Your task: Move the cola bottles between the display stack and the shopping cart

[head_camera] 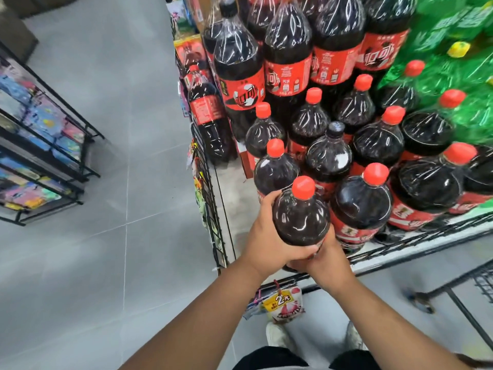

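Between both grips (269, 243) (330, 256), seemingly — cola bottle (301, 216)

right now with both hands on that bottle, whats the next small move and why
Probably lift the bottle slightly, then swing it right toward the cart: the left hand and right hand grip its lower body, and it sits close beside the neighbouring bottles.

Eleven red caps (376, 173) show, two black caps (336, 128), one yellow cap (457, 49). Two hands, left hand (268, 236) and right hand (329, 256), grip one bottle (301, 217). Two shoes (277, 336). The upper bottles (288, 49) run off frame, uncounted.
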The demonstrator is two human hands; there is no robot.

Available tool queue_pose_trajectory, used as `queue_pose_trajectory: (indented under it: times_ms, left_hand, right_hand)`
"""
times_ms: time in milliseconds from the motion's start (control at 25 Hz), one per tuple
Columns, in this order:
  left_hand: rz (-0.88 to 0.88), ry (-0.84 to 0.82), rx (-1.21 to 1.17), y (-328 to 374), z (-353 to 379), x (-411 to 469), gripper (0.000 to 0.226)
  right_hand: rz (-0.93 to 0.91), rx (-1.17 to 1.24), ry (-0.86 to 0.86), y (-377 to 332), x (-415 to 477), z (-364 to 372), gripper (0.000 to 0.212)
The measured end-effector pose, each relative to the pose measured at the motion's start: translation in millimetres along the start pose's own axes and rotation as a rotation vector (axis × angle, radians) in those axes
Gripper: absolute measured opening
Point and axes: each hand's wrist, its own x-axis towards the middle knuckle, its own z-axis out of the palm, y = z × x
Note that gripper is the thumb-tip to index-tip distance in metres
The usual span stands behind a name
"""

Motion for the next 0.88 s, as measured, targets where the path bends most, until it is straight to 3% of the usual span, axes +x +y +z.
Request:
queue_pose_trajectory:
  times_ms: [280, 600, 760, 880]
  left_hand:
    - [-0.028, 0.022, -0.022, -15, 11, 1, 0.11]
    - [-0.03, 0.019, -0.025, -23, 16, 3, 0.113]
    - [-0.043, 0.027, 0.008, -27, 15, 1, 0.12]
    - [-0.051, -0.023, 0.046, -24, 10, -1, 0.125]
  right_hand:
    - [0.075, 0.008, -0.013, 8, 3, 1, 0.112]
    - [0.136, 0.072, 0.007, 16, 4, 5, 0.087]
    - [0.129, 0.009, 0.009, 9, 3, 5, 0.102]
    - [0.134, -0.031, 0.003, 2, 2, 1, 0.097]
